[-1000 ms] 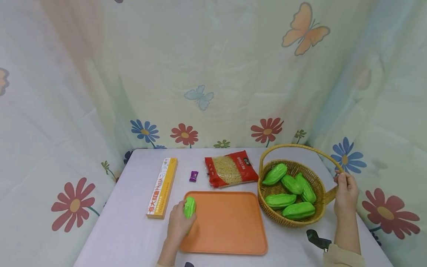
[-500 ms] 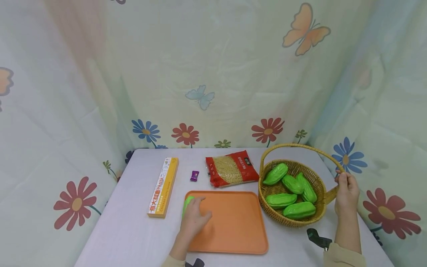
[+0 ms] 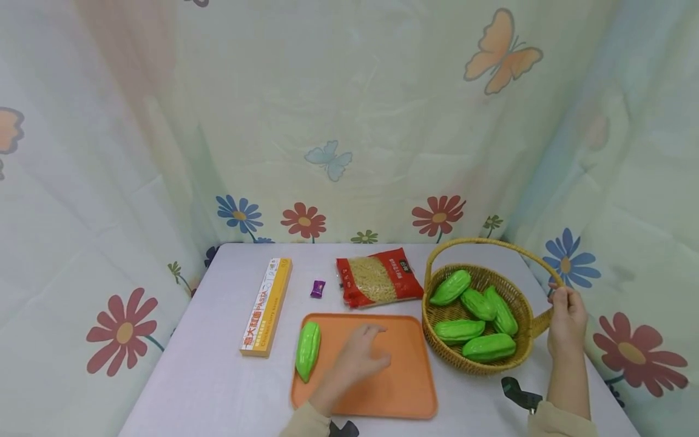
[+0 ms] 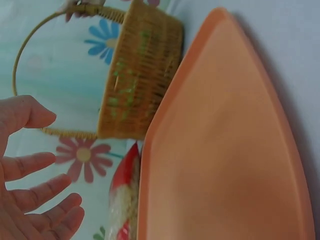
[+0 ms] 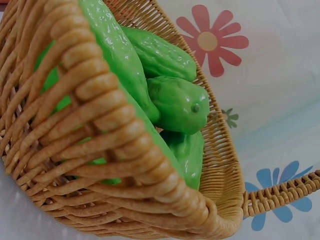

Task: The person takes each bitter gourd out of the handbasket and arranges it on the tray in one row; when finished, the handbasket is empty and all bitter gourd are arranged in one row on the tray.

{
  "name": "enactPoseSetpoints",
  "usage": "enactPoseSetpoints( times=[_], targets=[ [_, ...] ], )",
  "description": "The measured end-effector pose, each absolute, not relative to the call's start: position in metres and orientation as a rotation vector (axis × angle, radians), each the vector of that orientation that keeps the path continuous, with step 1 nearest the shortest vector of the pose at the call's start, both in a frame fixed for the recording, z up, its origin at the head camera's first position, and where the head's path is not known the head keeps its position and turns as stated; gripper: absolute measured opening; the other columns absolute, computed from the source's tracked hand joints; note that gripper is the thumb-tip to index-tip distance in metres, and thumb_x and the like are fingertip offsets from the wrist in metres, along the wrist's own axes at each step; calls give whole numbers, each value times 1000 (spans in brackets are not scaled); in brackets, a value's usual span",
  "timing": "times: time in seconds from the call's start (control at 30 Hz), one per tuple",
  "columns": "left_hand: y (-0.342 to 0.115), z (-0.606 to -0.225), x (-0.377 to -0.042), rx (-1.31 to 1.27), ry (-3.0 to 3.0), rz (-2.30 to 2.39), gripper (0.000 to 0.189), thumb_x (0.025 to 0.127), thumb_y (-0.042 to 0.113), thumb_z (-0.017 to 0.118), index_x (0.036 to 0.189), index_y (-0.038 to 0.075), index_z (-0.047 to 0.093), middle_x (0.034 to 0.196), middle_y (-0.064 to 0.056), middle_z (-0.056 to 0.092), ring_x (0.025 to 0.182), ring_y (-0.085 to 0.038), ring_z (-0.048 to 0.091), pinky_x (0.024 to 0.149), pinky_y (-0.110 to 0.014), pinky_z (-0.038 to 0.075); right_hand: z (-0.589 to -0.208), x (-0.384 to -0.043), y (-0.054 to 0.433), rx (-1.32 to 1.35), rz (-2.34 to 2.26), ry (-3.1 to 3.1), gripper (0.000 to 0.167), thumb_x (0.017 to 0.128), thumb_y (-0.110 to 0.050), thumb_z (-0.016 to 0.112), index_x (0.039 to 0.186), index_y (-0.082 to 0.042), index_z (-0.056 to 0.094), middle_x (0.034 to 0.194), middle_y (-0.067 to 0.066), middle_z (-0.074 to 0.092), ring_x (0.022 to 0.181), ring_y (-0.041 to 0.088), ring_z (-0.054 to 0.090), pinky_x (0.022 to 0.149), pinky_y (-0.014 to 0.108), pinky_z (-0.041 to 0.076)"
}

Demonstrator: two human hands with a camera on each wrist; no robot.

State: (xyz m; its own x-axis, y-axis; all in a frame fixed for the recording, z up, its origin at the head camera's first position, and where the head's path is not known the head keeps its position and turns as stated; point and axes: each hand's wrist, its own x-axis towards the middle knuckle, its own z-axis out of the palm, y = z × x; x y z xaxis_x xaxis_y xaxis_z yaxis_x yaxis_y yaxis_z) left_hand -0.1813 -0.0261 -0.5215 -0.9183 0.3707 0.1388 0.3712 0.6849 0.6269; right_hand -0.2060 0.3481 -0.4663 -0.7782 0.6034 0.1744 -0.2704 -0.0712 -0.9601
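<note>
One green bitter melon (image 3: 308, 351) lies along the left side of the orange tray (image 3: 406, 394). Over the middle of that tray hovers my left hand (image 3: 357, 358), thumb and fingers spread and holding nothing; the left wrist view shows the same bare fingers (image 4: 42, 192). My right hand (image 3: 568, 315) grips the handle (image 3: 548, 267) of the wicker basket (image 3: 475, 366) at the right. Several green bitter melons (image 3: 488, 347) lie inside the basket, and the right wrist view shows them (image 5: 175, 102) piled behind its woven rim.
Behind the tray lies a red bag of pasta (image 3: 377, 278), with a small purple wrapped candy (image 3: 317, 289) to its left. A yellow and white pasta box (image 3: 266, 308) lies farther left on the white table (image 3: 202, 370). A flowered curtain (image 3: 371, 121) surrounds the table.
My left hand has let go of the bitter melon at the tray's left side and moved right over the tray. The right hand stays on the basket handle.
</note>
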Motion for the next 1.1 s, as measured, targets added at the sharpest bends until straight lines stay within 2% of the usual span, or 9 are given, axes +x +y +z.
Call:
enactPoseSetpoints(
  times=[0.13, 0.37, 0.67, 1.1],
  targets=[
    [-12, -524, -184, -769, -2872, -927, 56, 74, 30, 69, 125, 13, 53, 120, -2, 52, 109, -18, 50, 87, -33, 44, -468, -206, 349, -311, 1905, -1599, 24, 94, -26, 43, 82, -6, 47, 105, -4, 50, 107, 10, 37, 91, 17, 24],
    [4, -521, -188, -899, -2835, -882, 55, 77, 30, 68, 127, 14, 51, 122, -1, 51, 111, -17, 48, 88, -30, 43, -468, -205, 348, -307, 1855, -1620, 24, 95, -25, 41, 84, -5, 48, 102, -5, 49, 104, 9, 38, 89, 17, 24],
    [22, -519, -197, -974, -2807, -813, 48, 78, 27, 67, 122, 13, 53, 117, -2, 52, 106, -15, 50, 82, -24, 45, -466, -205, 345, -280, 1876, -1615, 28, 96, -25, 42, 80, -2, 46, 105, -2, 51, 110, 11, 37, 91, 18, 25],
    [47, -527, -219, -1144, -2664, -668, 36, 84, 24, 62, 118, 13, 56, 118, -1, 52, 111, -13, 46, 91, -18, 37, -469, -207, 347, -248, 1892, -1546, 25, 95, -24, 44, 78, -5, 48, 99, -2, 52, 115, 16, 37, 94, 19, 23]
  ],
)
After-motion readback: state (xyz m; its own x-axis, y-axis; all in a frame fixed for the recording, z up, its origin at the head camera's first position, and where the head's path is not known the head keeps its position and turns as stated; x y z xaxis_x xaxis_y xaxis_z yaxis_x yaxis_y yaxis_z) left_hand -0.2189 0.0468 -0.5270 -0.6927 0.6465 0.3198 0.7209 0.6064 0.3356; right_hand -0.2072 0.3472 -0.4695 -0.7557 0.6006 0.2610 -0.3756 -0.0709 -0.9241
